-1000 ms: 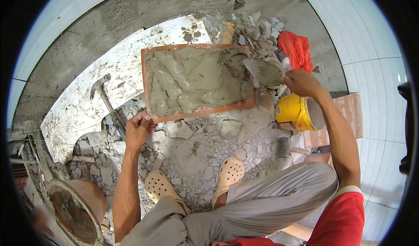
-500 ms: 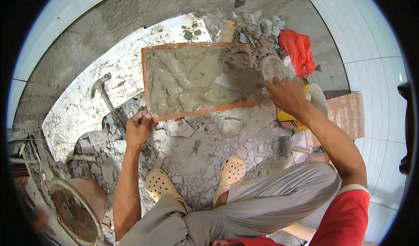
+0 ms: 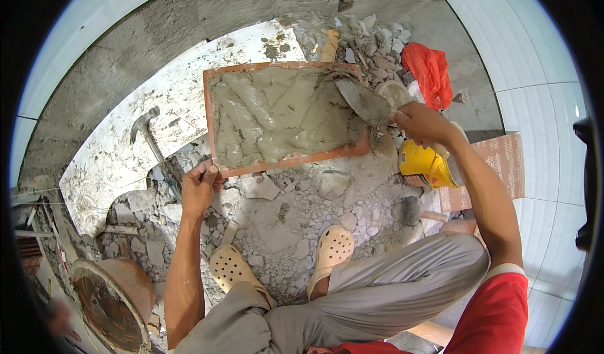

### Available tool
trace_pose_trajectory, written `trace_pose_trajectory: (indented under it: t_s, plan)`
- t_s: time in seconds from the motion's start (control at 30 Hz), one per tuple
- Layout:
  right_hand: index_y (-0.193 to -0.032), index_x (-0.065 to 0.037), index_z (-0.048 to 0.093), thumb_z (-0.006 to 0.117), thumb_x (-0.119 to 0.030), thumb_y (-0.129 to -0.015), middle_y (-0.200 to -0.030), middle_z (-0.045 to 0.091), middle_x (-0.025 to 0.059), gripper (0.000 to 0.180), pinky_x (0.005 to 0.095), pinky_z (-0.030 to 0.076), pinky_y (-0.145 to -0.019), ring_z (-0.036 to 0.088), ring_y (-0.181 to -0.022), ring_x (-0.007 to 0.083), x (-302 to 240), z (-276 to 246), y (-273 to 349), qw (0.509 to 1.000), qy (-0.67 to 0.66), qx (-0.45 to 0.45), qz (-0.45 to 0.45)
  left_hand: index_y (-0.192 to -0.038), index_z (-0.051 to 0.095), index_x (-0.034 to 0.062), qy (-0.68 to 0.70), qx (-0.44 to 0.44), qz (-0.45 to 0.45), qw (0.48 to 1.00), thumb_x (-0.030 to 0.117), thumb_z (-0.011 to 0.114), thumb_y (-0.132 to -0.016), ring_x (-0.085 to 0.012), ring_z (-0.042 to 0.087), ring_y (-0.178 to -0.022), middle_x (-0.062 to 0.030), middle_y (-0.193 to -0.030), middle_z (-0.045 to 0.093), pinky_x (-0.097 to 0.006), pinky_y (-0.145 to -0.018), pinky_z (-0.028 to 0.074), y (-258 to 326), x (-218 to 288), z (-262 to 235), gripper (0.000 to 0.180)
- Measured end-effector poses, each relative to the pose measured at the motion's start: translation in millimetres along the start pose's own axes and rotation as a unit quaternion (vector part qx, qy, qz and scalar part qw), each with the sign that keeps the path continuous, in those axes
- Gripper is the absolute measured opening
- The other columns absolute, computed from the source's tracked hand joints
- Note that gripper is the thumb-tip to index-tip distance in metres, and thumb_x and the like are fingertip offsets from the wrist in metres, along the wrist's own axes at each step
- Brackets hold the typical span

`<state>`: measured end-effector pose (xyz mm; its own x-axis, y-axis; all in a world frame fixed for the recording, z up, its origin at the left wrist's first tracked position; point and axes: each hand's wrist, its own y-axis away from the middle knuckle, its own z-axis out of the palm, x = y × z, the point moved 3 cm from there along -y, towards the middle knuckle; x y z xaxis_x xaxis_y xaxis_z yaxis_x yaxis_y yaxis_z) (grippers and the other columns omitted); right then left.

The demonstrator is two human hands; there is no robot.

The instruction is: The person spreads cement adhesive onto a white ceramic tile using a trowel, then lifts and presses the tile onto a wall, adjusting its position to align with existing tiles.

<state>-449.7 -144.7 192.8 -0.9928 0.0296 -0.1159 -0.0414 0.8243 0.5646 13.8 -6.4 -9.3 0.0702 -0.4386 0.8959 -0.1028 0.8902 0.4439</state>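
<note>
A reddish rectangular tile (image 3: 296, 160), its upper face spread with wet grey mortar (image 3: 277, 115), lies in front of me with a bare rim showing. My left hand (image 3: 200, 183) pinches its near left corner between thumb and fingers. At the far right corner, a trowel (image 3: 360, 100) rests its blade on the mortar, coated grey. My right hand (image 3: 423, 125) is closed round the trowel's handle, which the fingers mostly hide. Just beyond that hand stands a small round container (image 3: 394, 95), partly covered by the trowel.
A hammer (image 3: 146, 127) lies left of the tile on a mortar-spotted white board (image 3: 119, 134). Rubble (image 3: 302, 209) covers the ground by my feet. A yellow bucket (image 3: 425, 164) stands under my right forearm, with a red plastic bag (image 3: 431, 74) beyond. A dirty bucket (image 3: 110, 307) sits lower left.
The trowel has swung from the mortar's right middle up to the far right corner, its blade turned. My right hand shifted slightly right; my left hand stayed at the tile's corner.
</note>
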Motion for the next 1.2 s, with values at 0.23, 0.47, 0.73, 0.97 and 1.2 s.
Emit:
trace_pose_trajectory:
  t_s: [0.23,0.47,0.73,0.97,1.2]
  plan:
    - [-0.084,-0.002,0.063,0.054,-0.039,-0.100,-0.069,0.061,0.0065,0.041,0.0314,0.046,-0.042,0.056,-0.046,0.0164,13.4,-44.9,10.0,0.979,-0.159,-0.098,0.076,-0.112,0.073,-0.0021,-0.012,-0.011,0.000,1.000,0.016,0.059,-0.105,-0.0086,0.060,-0.070,-0.0023,-0.081,0.068,-0.026,-0.064,0.052,-1.8,-2.4,-1.4,0.024]
    - [-0.086,-0.003,0.064,0.054,-0.036,-0.101,-0.064,0.059,0.0046,0.038,0.0313,0.042,-0.041,0.052,-0.043,0.0149,18.1,-30.7,-13.7,0.962,-0.204,-0.164,0.084,-0.110,0.072,-0.0013,-0.028,-0.009,0.004,1.000,0.018,0.060,-0.104,-0.0092,0.059,-0.071,-0.0013,-0.081,0.066,-0.026,-0.066,0.052,-0.2,0.9,-0.4,0.023]
    - [-0.083,0.002,0.067,0.053,-0.036,-0.102,-0.065,0.064,0.0079,0.045,0.0337,0.049,-0.048,0.061,-0.050,0.0169,31.8,6.0,17.6,0.980,-0.061,-0.191,0.019,-0.110,0.072,-0.0027,-0.016,-0.011,-0.001,1.000,0.015,0.059,-0.105,-0.0082,0.058,-0.068,-0.0013,-0.080,0.067,-0.025,-0.064,0.050,-2.6,-1.2,-1.3,0.022]
    - [-0.091,0.005,0.068,0.054,-0.036,-0.103,-0.079,0.068,0.0216,0.045,0.0466,0.051,-0.069,0.067,-0.072,0.0344,42.6,33.8,40.0,0.984,0.092,-0.047,-0.144,-0.114,0.072,-0.0001,-0.021,-0.017,0.000,1.000,0.019,0.061,-0.104,-0.0098,0.060,-0.071,-0.0014,-0.082,0.067,-0.026,-0.067,0.052,-0.7,1.0,-1.6,0.024]
    - [-0.095,0.003,0.070,0.053,-0.035,-0.101,-0.092,0.069,0.0259,0.042,0.0509,0.050,-0.081,0.066,-0.089,0.0437,45.5,2.2,63.5,0.987,0.105,-0.034,-0.115,-0.114,0.072,-0.0036,-0.020,-0.012,0.007,1.000,0.014,0.058,-0.105,-0.0085,0.058,-0.068,-0.0020,-0.080,0.067,-0.025,-0.064,0.051,-0.1,1.7,-0.3,0.024]
